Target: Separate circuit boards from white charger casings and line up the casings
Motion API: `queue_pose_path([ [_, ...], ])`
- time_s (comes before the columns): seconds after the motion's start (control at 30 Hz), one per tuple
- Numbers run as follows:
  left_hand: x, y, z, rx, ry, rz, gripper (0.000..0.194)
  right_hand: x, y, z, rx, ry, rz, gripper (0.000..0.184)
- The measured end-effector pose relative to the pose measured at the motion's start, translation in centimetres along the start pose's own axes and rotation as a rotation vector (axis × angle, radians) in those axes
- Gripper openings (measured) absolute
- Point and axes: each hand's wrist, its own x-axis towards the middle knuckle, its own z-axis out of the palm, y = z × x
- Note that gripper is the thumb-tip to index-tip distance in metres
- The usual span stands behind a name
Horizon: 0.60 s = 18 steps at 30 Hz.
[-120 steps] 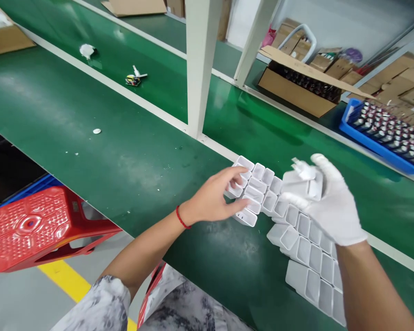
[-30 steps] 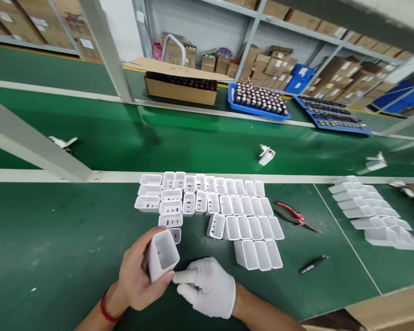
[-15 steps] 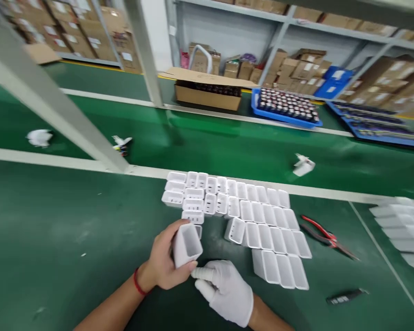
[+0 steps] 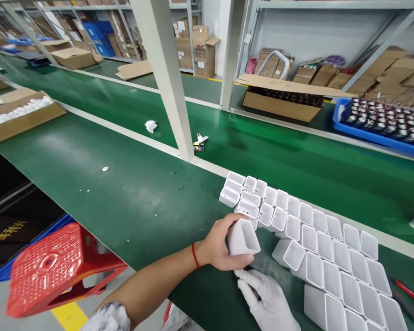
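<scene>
My bare left hand, with a red cord at the wrist, grips a white hollow plastic shell with its open end facing me. My right hand wears a white glove and sits just below the shell, index finger stretched toward its lower edge, other fingers curled; nothing shows in it. Both hover over the near edge of the green bench. Just beyond them, several rows of the same white shells lie side by side on the bench.
A white frame post rises from the bench divider. Small loose parts lie on the far belt. An open cardboard box and a blue tray of components stand behind. A red stool is at the lower left.
The view has swung left, so the stool and the left end of the bench now show. My left hand still holds the shell, with the gloved hand staying under it.
</scene>
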Motion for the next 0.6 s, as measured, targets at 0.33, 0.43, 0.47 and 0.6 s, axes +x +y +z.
queue_pose_path([
  [0.33,0.7,-0.3,-3.5,0.066,0.149,0.030,0.063,5.6,-2.7,-7.4,-0.194,0.079,0.305,0.048],
  [0.43,0.0,-1.4,-4.2,0.165,0.219,0.135,0.067,12.2,-2.1,-7.5,-0.345,0.042,0.306,0.049],
  [0.47,-0.1,-1.5,-4.3,0.200,0.226,0.165,0.068,14.5,-1.7,-7.1,-0.388,0.001,0.307,0.049],
  [0.6,0.1,-1.3,-4.0,0.278,0.251,0.263,0.068,23.0,-0.3,-3.6,-0.513,-0.250,0.306,0.051],
])
